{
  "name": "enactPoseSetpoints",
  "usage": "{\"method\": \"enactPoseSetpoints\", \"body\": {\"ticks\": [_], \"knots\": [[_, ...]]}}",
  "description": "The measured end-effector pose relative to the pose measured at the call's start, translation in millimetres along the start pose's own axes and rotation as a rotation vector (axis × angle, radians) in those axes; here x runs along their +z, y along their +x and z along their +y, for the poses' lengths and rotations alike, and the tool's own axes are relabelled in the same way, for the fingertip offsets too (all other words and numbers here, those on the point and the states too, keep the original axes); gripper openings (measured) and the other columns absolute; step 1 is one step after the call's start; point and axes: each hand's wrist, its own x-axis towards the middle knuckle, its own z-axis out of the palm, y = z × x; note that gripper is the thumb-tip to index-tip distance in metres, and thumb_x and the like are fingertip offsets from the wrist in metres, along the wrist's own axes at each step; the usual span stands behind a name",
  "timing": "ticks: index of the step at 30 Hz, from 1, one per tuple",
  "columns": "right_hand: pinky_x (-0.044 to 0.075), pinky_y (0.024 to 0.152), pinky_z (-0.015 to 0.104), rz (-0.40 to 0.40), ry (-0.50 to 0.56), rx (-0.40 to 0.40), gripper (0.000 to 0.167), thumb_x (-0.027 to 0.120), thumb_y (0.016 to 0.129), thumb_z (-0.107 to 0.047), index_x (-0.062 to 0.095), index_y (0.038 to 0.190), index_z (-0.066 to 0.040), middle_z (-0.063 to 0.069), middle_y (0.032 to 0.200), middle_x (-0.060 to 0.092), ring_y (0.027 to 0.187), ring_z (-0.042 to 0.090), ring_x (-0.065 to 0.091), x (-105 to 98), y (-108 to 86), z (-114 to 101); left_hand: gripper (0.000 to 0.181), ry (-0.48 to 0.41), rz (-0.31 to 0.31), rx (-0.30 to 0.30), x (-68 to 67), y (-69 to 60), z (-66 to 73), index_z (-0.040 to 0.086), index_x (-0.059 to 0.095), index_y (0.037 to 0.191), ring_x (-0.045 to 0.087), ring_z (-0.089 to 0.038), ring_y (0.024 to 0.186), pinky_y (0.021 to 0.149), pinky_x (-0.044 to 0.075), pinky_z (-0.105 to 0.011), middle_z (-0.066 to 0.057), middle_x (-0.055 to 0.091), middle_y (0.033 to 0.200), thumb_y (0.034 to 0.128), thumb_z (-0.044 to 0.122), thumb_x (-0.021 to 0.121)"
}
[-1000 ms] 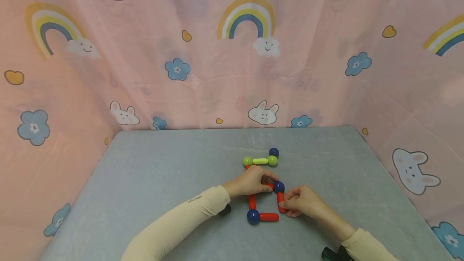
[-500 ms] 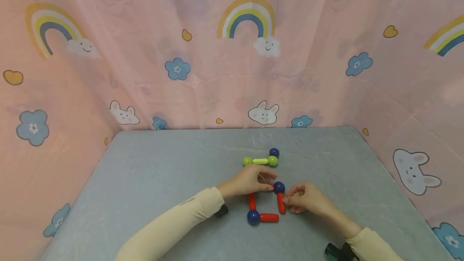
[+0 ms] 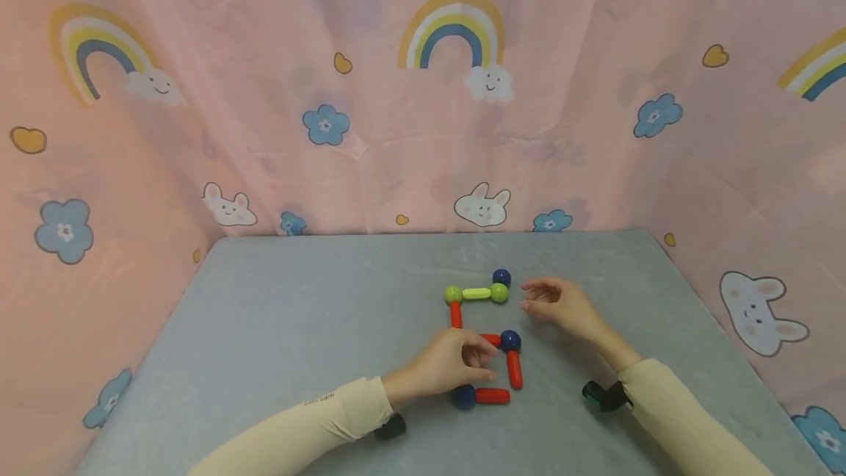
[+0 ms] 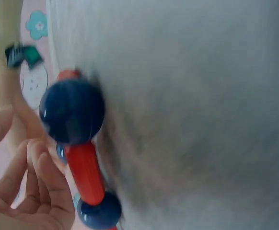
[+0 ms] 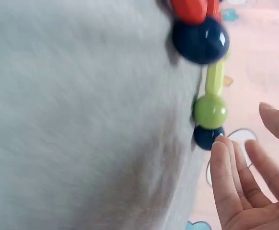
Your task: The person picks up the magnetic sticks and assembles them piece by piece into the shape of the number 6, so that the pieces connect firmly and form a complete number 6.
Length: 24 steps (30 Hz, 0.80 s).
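Red, green and blue magnetic rods and balls lie joined in an angular chain on the table. At its far end a green rod [image 3: 476, 294] links two green balls, and a dark blue ball [image 3: 501, 277] touches the right one. My right hand [image 3: 562, 307] hovers just right of these, fingers loosely bent, holding nothing. My left hand [image 3: 443, 366] is over the chain's left side and hides part of it. Nothing shows between its fingers. A blue ball [image 3: 510, 341] bears a red rod [image 3: 515, 370] pointing toward me; another red rod [image 3: 493, 396] extends from the nearest blue ball [image 3: 464, 397].
The grey cloth-covered table [image 3: 317, 300] reaches back to a pink printed curtain [image 3: 370, 167], which also hangs at both sides. A dark wrist camera [image 3: 604, 395] sits under the right sleeve, another [image 3: 391, 427] under the left.
My right hand has let go of the near-pointing red rod and moved away from me, up beside the green ball. My left hand has drawn back toward me, uncovering the upper red rod.
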Motion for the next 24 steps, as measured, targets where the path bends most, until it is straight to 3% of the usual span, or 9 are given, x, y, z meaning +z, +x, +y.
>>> {"method": "enactPoseSetpoints", "body": {"ticks": [8,17,24], "knots": [[0.057,0.081,0.040,0.012,-0.111,-0.053,0.042,0.071,0.092,-0.023,0.063,0.129,-0.006,0.021,0.120,0.067,0.105,0.033,0.065,0,36.2,-6,0.027,0.035,0.000,-0.035,8.0,-17.2,-4.7,0.010,0.077,0.102,0.050,0.005,0.060,0.055,0.045,-0.014,0.009,0.061,0.073,0.0792,0.024,0.084],[0.055,0.083,0.042,-0.041,-0.178,-0.067,0.039,0.067,0.095,-0.027,0.065,0.128,-0.008,0.019,0.120,0.068,0.105,0.033,0.065,0,67.7,-1,0.026,0.177,0.004,-0.032,9.7,-22.6,-6.8,0.017,0.079,0.099,0.046,0.005,0.063,0.056,0.041,-0.013,0.011,0.066,0.077,0.0758,0.026,0.087],[0.056,0.081,0.038,-0.097,-0.211,-0.059,0.039,0.067,0.095,-0.028,0.066,0.127,-0.006,0.020,0.118,0.069,0.104,0.032,0.065,1,79.4,2,0.025,0.292,0.012,0.008,10.5,-23.3,-8.4,0.018,0.080,0.097,0.043,0.006,0.063,0.056,0.040,-0.011,0.011,0.061,0.076,0.0745,0.028,0.088]]}}
